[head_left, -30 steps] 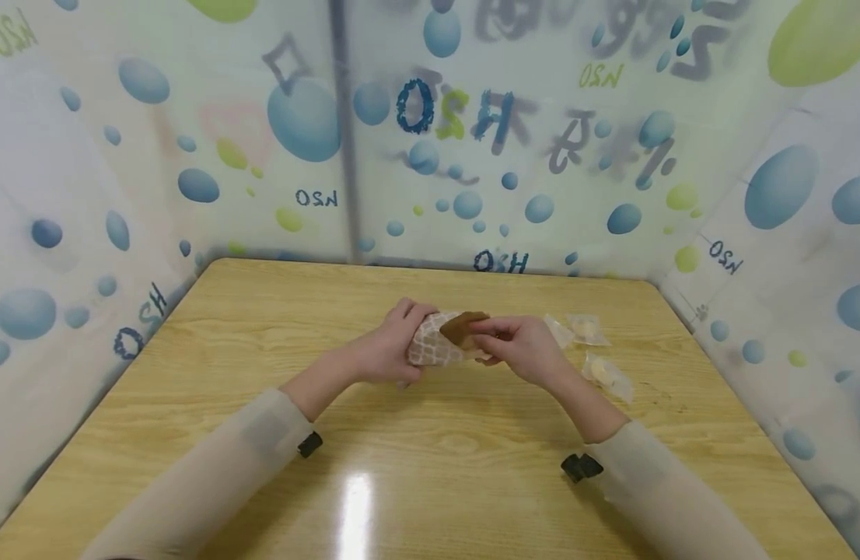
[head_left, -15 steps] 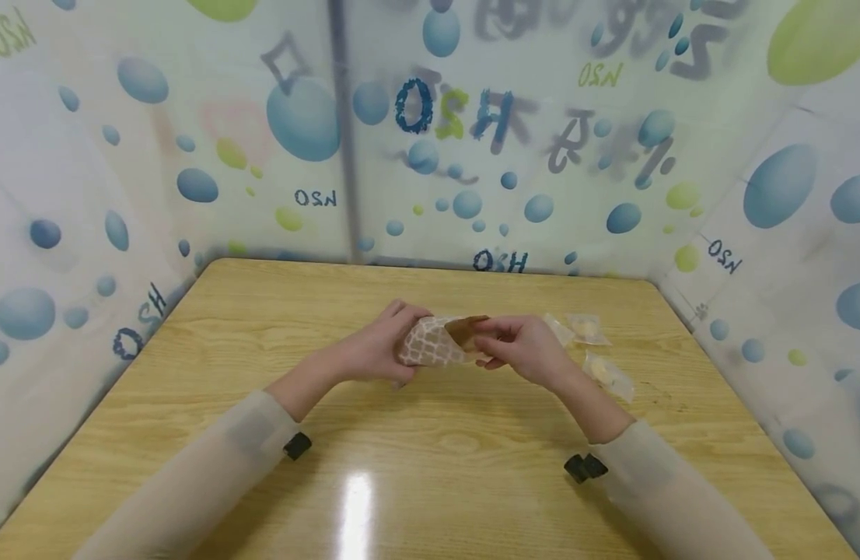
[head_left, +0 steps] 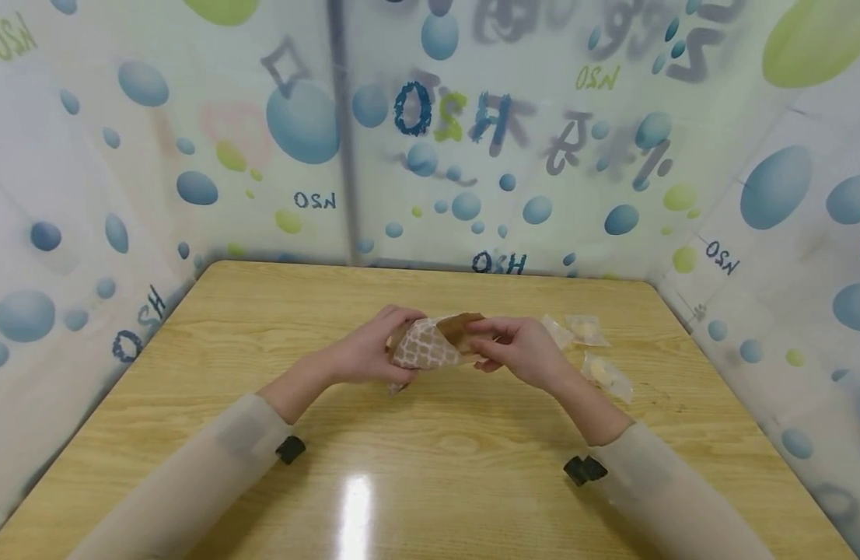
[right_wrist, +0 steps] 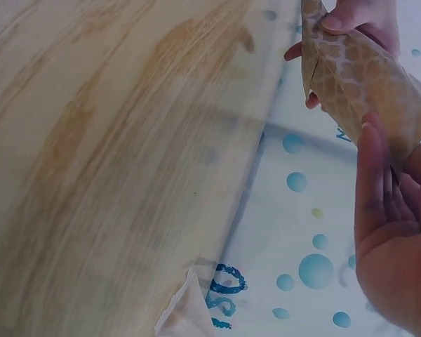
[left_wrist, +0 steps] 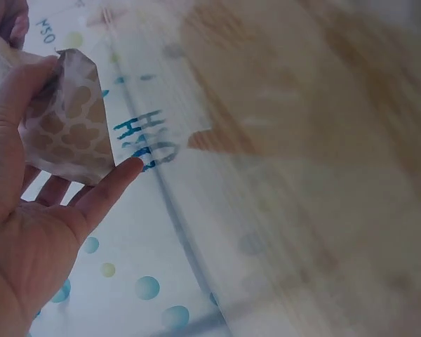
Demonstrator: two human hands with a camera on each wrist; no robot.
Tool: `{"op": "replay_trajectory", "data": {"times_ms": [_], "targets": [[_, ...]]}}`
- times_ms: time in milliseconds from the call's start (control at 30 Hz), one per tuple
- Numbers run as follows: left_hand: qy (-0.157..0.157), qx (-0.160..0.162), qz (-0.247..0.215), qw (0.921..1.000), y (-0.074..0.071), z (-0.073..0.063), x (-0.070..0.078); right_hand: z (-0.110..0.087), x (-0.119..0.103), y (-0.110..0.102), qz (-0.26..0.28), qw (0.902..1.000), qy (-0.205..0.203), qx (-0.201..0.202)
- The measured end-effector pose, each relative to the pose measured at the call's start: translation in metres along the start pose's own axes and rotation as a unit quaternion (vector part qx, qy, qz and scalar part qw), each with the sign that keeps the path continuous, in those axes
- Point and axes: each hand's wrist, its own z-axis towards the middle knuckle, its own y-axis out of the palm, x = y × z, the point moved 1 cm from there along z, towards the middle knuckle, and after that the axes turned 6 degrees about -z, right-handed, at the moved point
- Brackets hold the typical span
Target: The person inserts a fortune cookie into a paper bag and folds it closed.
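Near the centre of the head view, a patterned brown paper bag (head_left: 426, 347) lies between the two hands: the left hand (head_left: 365, 350) grips its left end, and the right hand (head_left: 526, 350) pinches the edge at its right end. Right of centre, small clear packets (head_left: 607, 376) lie on the wooden table (head_left: 416, 459), near the right hand, two showing pale contents.

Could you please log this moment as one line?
left hand: grips bag | right hand: pinches bag's other end | clear packets: on table
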Motion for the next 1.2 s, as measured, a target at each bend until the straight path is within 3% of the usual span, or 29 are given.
{"op": "replay_trajectory", "data": {"times_ms": [167,333,600,800,1033,1200], "targets": [[-0.01,-0.001,-0.003,0.9999,-0.001,-0.002,0.0,-0.004,0.003,-0.005,-0.032,0.9993,-0.018,-0.001],[-0.017,-0.003,0.008,0.9998,-0.002,-0.003,-0.003,-0.011,0.016,-0.019,-0.031,0.9994,-0.015,0.006],[-0.024,-0.002,0.019,0.9995,-0.005,-0.003,-0.009,-0.036,0.047,-0.068,-0.051,0.9984,-0.009,0.025],[-0.032,-0.005,0.024,0.9992,-0.006,-0.005,-0.009,-0.054,0.076,-0.105,-0.066,0.9971,0.033,0.021],[-0.031,-0.009,0.028,0.9991,-0.007,-0.005,-0.008,-0.072,0.104,-0.14,-0.129,0.9901,0.047,0.025],[-0.034,-0.011,0.029,0.999,-0.006,-0.005,-0.008,-0.078,0.119,-0.153,-0.183,0.9814,0.058,-0.007]]}}
